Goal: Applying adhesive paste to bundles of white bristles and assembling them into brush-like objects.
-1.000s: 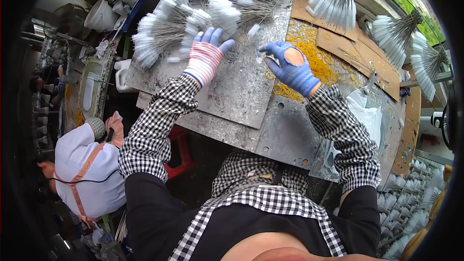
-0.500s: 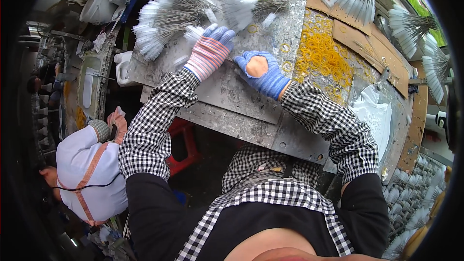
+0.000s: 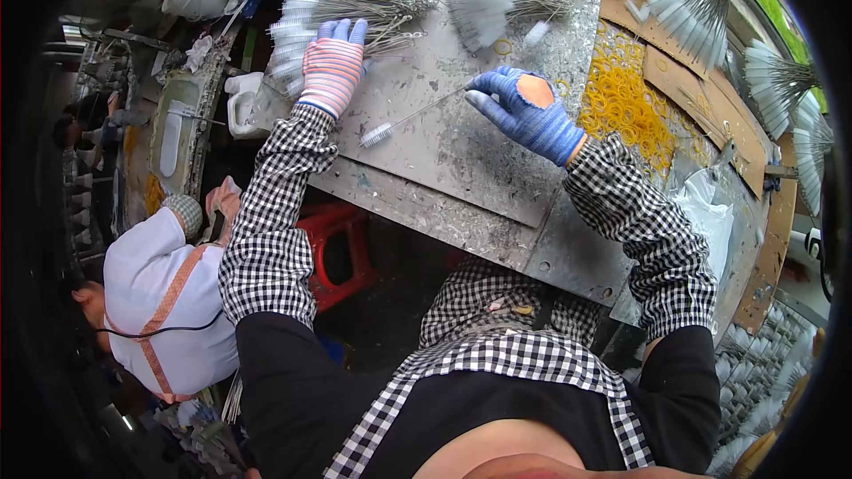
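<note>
My right hand (image 3: pixel 525 113), in a blue knit glove with a round opening on its back, pinches the wire end of a thin brush (image 3: pixel 376 135). That brush slants down to the left across the grey worktop, its white bristle head low. My left hand (image 3: pixel 334 69), in a striped red, white and blue glove, lies on the near edge of a fanned bundle of wire brushes (image 3: pixel 311 2). Its fingers are stretched out over the bristles and hold nothing I can see. A second bundle of brushes (image 3: pixel 477 0) lies further right.
Yellow rubber bands (image 3: pixel 626 93) are heaped on the worktop (image 3: pixel 444 173) to the right, beside cardboard sheets (image 3: pixel 701 102). More brush bundles (image 3: pixel 697 13) stand at the right edge. A red stool (image 3: pixel 351 253) is below the table; a co-worker (image 3: pixel 169 302) sits at left.
My left hand has gone left onto the brush bundle, away from my right hand. My right hand has shifted right, and the brush in its fingers now shows. The view has turned slightly.
</note>
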Motion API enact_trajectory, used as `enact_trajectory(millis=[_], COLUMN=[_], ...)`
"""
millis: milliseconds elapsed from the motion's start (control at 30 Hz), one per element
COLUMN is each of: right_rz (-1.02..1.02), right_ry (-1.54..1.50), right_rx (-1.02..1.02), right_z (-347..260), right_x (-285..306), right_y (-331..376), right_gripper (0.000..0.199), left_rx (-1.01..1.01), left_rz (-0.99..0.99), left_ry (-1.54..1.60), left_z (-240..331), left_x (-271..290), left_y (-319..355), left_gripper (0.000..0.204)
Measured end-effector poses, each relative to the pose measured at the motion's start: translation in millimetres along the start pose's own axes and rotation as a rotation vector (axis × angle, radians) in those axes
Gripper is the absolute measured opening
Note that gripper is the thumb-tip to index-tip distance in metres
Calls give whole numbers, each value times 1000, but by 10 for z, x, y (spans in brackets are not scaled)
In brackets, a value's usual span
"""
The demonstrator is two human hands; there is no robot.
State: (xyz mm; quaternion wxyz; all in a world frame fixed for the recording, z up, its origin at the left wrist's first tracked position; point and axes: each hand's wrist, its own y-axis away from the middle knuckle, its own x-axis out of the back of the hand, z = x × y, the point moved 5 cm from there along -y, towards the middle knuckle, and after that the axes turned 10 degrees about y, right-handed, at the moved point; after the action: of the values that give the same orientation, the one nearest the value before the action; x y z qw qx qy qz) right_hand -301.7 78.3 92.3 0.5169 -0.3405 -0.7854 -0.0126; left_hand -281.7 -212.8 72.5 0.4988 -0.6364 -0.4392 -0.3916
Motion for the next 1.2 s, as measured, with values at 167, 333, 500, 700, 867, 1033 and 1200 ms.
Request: enact_trajectory(millis=[167,333,500,700,867,1033,1200], right_rz=[-52,-206,-89,-230,-139,-315,-202], right_ry=[280,439,313,334,194,292,339], right_rx=[173,244,108,83,214,166,125], right_z=[2,-259,-318,-665,-676,-181,2], right_x=[-415,-943,-1102,-617,-1194,-1542,-1584], right_y=[-231,-380,-602,-1051,-1810,-2148,-2102], right_gripper=[22,10,11,12,23,25,19], left_rx=[151,186,99,278,271,92,-54], left_rz=[-224,-248,-402,-469,-572,-348,-362], left_ry=[-99,164,166,40,27,308,216], left_z=[143,216,214,184,144,120,268], left_x=[-185,92,312,157,1,257,131], left_y=[52,372,551,694,671,518,787], left_gripper=[65,58,88,88,72,70,47])
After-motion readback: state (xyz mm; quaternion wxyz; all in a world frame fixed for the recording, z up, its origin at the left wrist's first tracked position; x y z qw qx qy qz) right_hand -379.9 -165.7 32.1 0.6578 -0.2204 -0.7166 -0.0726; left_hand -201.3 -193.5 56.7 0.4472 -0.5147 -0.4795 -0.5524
